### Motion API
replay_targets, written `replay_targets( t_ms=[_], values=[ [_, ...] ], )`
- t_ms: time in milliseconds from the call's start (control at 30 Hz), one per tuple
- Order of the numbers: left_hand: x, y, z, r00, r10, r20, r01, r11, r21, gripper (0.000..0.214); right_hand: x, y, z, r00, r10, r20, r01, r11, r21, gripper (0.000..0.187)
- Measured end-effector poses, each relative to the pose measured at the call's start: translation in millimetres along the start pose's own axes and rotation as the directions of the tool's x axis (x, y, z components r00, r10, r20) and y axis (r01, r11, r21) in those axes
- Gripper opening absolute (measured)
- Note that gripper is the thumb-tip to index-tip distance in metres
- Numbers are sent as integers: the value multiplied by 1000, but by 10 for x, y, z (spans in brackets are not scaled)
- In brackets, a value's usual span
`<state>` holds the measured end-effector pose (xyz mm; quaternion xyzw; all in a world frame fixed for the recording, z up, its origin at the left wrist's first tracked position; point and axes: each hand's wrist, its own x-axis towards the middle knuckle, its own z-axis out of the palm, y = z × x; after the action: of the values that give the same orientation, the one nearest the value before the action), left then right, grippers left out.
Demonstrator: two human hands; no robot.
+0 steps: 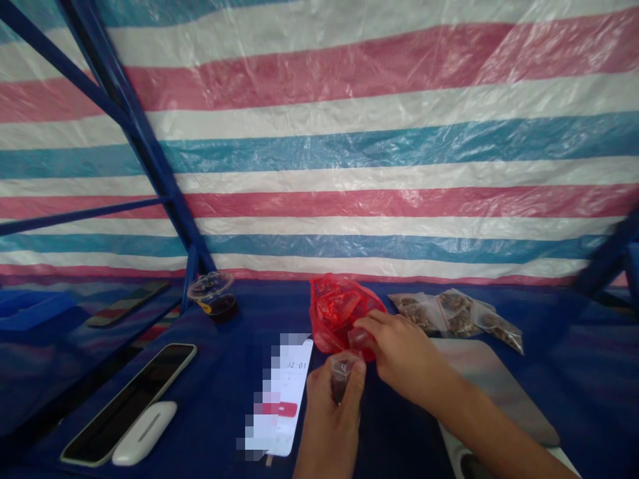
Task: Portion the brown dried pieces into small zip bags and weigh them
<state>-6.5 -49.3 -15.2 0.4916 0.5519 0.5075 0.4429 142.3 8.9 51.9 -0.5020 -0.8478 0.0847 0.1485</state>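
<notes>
Left hand (330, 409) is clamped round a small clear plastic pouch of dark bits (342, 380), held upright over the blue table (219, 406). Right hand (399, 352) pinches a clear plastic piece (359, 338) against the crumpled red plastic bag (337, 307). Likely mid-transfer; next move needs the pouch mouth held open and steady.

Blue-clothed table (219, 399) with small goods spread across it.
Along the back stand a lidded cup (215, 299) (dark drink inside), a red bag (339, 309) and zip bags (454, 311) of brown bits. Nearer lie a dark phone (132, 399) with a white case (144, 432) just beside it, a lit phone (289, 392) and a grey board (494, 386).
</notes>
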Motion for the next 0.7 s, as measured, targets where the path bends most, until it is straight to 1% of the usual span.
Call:
replay_targets(
  t_ms=[67, 133, 233, 300, 467, 533, 600, 700],
  values=[
    [28, 42, -5, 999, -19, 33, 22, 997, -71, 61, -43, 31, 46, 998, 19, 58, -21, 1000, 22, 43],
    [61, 66, -7, 998, -26, 50, 32, 994, -108, 60, -102, 69, 81, 997, 20, 81, -26, 997, 73, 43],
    [120, 32, 9, 996, -33, 87, 46, 987, -157, 60, -172, 108, 98, 995, 8, 100, -21, 991, 130, 40],
    [158, -13, 30, 994, -46, 99, 65, 979, -191, 63, -190, 111, 83, 994, 24, 107, -37, 991, 125, 37],
    [194, -48, 51, 990, -112, 89, 133, 947, -292, 61, -169, 64, -2, 989, 150, 17, -149, 988, -31, 38],
    [182, -18, 32, 983, -160, 92, 181, 931, -318, 59, -165, 45, -32, 982, 186, 12, -185, 980, -77, 37],
    [167, 20, 6, 976, -188, 114, 215, 923, -320, 58, -171, 29, -57, 983, 184, 24, -182, 980, -79, 38],
    [159, 55, -19, 975, -146, 169, 193, 931, -309, 58, -192, 6, -83, 986, 165, -1, -165, 985, -45, 39]
  ],
)
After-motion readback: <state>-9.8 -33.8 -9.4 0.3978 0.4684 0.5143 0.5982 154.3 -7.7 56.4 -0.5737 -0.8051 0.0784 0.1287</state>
